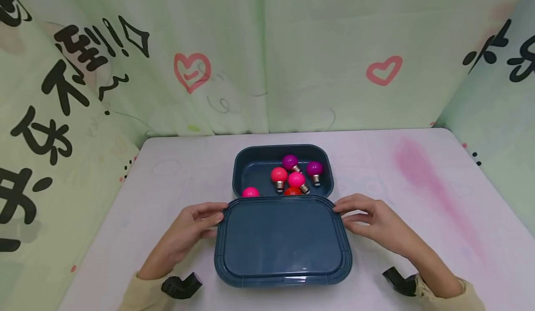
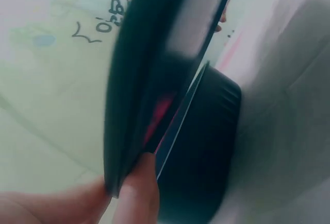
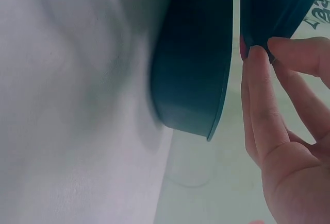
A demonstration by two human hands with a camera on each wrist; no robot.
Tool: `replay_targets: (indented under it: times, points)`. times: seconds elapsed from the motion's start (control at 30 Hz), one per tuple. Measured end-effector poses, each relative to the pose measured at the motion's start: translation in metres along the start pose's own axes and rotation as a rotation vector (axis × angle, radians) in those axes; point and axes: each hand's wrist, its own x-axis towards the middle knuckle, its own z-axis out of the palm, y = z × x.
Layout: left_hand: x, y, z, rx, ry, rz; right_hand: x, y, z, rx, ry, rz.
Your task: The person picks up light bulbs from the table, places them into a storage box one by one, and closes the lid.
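A dark blue lid [image 1: 284, 239] hangs over the near part of a dark blue box [image 1: 255, 162], apart from its rim in the right wrist view. My left hand [image 1: 192, 230] pinches the lid's far left corner, its thumb on the edge in the left wrist view. At the far right corner, my right hand [image 1: 374, 223] pinches the lid between thumb and fingers [image 3: 263, 90]. Several small coloured light bulbs lie in the box, among them a purple bulb [image 1: 314, 168], a coral-red bulb [image 1: 278, 175] and a pink bulb [image 1: 251, 192]. The lid hides the box's near part.
The box stands on a white table [image 1: 401, 181] with a pink smear at the right. Light green curtains [image 1: 309, 69] with hearts and black lettering enclose its back and sides. A black device [image 1: 182, 286] sits at the left wrist, another black device [image 1: 400, 282] at the right.
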Motion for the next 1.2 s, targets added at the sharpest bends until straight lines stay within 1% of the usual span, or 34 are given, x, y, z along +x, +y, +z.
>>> replay_targets:
  times: [0.1, 0.23, 0.33, 0.5, 0.63, 0.8, 1.0, 1.13, 1.2]
  points:
    - [0.002, 0.001, 0.000, -0.022, -0.009, -0.004, 0.000, 0.002, 0.000, -0.012, 0.003, -0.030]
    - [0.005, 0.002, -0.001, -0.051, -0.030, 0.007, 0.001, 0.004, -0.001, -0.025, 0.011, -0.060]
    - [0.005, 0.002, -0.003, -0.086, -0.045, 0.014, 0.001, 0.004, -0.002, -0.035, 0.020, -0.069]
    - [0.004, 0.000, -0.007, -0.129, -0.092, 0.026, 0.003, 0.006, -0.004, -0.031, 0.027, -0.080]
    - [0.004, 0.000, -0.011, -0.134, -0.140, 0.046, 0.003, 0.007, -0.005, -0.024, 0.027, -0.087]
    - [0.005, 0.000, -0.012, -0.125, -0.195, 0.090, 0.004, 0.008, -0.006, -0.031, 0.045, -0.089]
    - [0.005, 0.002, -0.012, -0.093, -0.216, 0.107, 0.005, 0.007, -0.007, -0.048, 0.060, -0.069]
    - [0.006, 0.002, -0.011, -0.087, -0.227, 0.144, 0.005, 0.007, -0.007, -0.063, 0.064, -0.066]
    - [0.006, 0.003, -0.010, -0.074, -0.222, 0.164, 0.005, 0.006, -0.007, -0.068, 0.067, -0.069]
